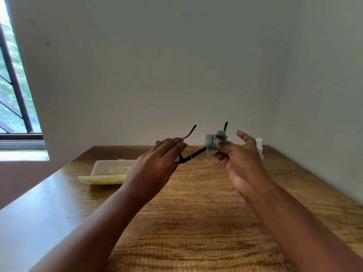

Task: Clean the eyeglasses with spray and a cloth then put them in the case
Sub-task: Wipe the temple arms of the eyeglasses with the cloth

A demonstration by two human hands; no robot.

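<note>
I hold black-framed eyeglasses [191, 156] in the air above the wooden table [196, 213], temples pointing up and away. My left hand [157, 163] grips the frame's left side. My right hand [239, 156] pinches a crumpled grey-green cloth [213, 143] against the right side of the glasses; the lens there is hidden by the cloth. An open pale-yellow glasses case [106, 172] lies on the table to the left, behind my left forearm. A white spray bottle [259, 147] stands at the back right, partly hidden behind my right hand.
Pale walls close the table in at the back and on the right. A window [13, 85] with a dark frame is at the far left. The table's left edge runs diagonally towards me.
</note>
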